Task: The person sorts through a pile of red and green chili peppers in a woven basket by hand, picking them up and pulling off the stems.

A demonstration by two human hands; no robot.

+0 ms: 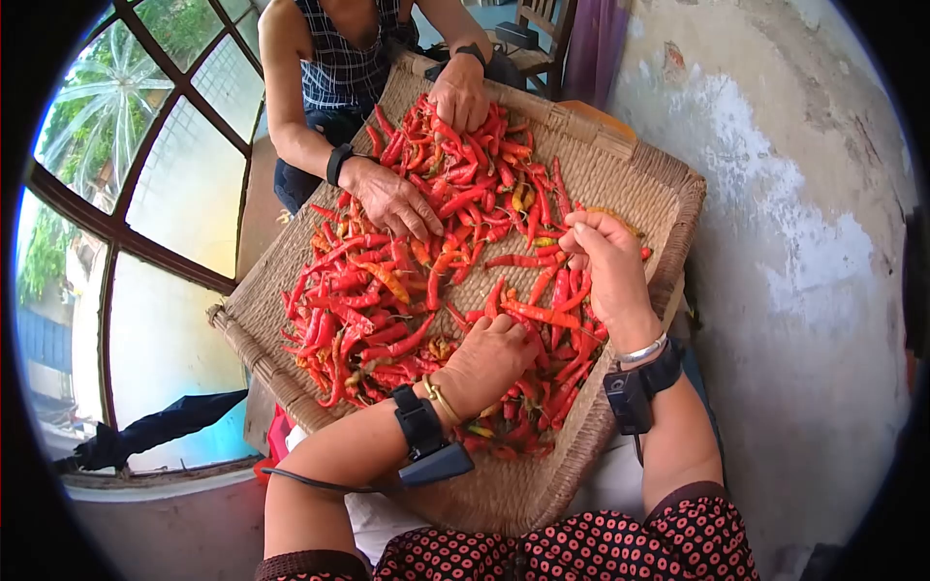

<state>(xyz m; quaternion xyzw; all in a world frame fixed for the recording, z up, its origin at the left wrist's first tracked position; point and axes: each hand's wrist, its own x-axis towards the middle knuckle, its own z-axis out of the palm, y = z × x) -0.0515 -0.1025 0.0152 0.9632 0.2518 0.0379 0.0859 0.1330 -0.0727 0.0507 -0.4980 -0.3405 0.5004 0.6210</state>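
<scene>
Four-sided woven tray (601, 179): slender, glossy red chillies (339, 281) heaped inside | left hand (486, 362): fingers curled over chillies, grip unclear | right hand (612, 274), right side: fingers pinched, contents unclear

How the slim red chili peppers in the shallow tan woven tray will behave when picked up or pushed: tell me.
The slim red chili peppers are probably light, being thin pods. Their shiny skins may feel slightly slippery. Piled loosely at crossing angles in the shallow tan woven tray, a pushed one would likely nudge its neighbours.
</scene>
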